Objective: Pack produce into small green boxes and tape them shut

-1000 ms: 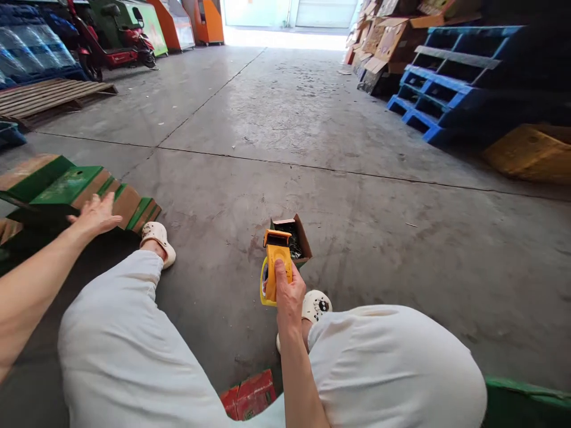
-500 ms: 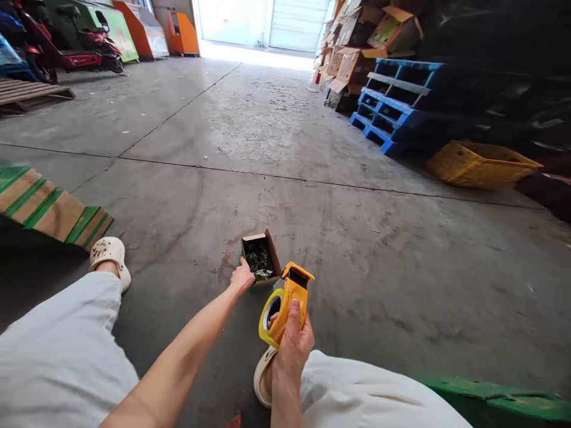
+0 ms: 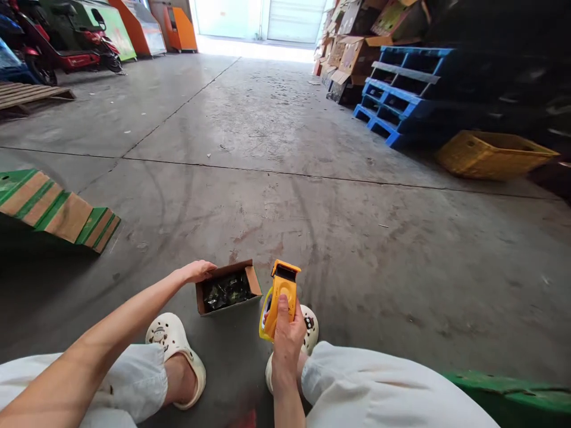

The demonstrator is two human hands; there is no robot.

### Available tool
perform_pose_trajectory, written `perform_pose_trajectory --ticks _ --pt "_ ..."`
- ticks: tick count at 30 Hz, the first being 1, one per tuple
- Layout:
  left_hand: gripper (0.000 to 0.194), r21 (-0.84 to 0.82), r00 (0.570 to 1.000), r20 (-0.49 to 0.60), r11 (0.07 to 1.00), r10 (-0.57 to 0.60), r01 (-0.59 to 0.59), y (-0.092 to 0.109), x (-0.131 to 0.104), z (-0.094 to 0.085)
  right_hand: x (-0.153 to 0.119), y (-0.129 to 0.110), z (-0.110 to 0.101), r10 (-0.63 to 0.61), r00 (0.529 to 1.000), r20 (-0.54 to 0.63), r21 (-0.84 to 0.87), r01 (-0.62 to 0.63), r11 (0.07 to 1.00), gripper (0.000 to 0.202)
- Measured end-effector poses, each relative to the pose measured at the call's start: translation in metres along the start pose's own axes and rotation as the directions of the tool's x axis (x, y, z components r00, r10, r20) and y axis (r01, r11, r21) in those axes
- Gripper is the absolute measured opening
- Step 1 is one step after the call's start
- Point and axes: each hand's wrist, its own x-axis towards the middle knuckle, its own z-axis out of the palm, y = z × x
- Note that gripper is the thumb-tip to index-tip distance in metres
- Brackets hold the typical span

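Note:
A small open cardboard box [image 3: 254, 280] rests on the concrete floor between my feet. Dark, shiny plastic-wrapped contents [image 3: 227, 290] lie inside it. My left hand [image 3: 199, 271] grips the box at its far left corner; the fingertips are partly hidden by the wall. In my right hand [image 3: 288, 333] is a yellow tape dispenser [image 3: 285, 291], held upright just right of the box and apart from my left hand. A roll of tape with a yellow edge [image 3: 266, 315] sits on the dispenser's left side, and my right thumb presses on its body.
Green-striped cardboard [image 3: 71, 217] stands at the left, and a green edge [image 3: 513, 389] shows at lower right. Blue pallets [image 3: 397, 98], a yellow crate [image 3: 495, 157] and piled cartons [image 3: 354, 56] line the right. A red scooter [image 3: 75, 58] and a wooden pallet [image 3: 33, 95] are far left.
The box has turned so its long side runs across, and it sits nearer and further left. My left hand moved left with it. My left foot has come in closer.

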Motion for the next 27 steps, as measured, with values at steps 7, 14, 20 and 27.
perform_pose_trajectory --ticks 7,14,20,27 --pt "0.099 -0.319 0.962 0.199 0.915 -0.189 0.246 -0.037 -0.007 -0.052 0.061 0.025 0.014 -0.259 0.962 -0.084 -0.6 0.158 0.784 0.097" --pt "0.109 -0.345 0.936 0.29 0.89 -0.201 0.298 -0.096 -0.061 -0.012 0.129 0.043 0.045 -0.172 0.946 0.276 -0.903 0.316 0.29 0.065" --pt "0.118 -0.793 0.982 0.082 0.586 -0.167 0.166 -0.096 -0.044 0.087 0.12 0.082 0.048 -0.053 0.914 0.403 -0.883 0.403 0.24 0.068" --pt "0.106 -0.67 0.952 -0.105 0.728 -0.289 0.147 -0.063 -0.008 0.088 0.119 0.075 0.065 0.079 0.967 0.242 -0.965 0.231 0.124 0.079"
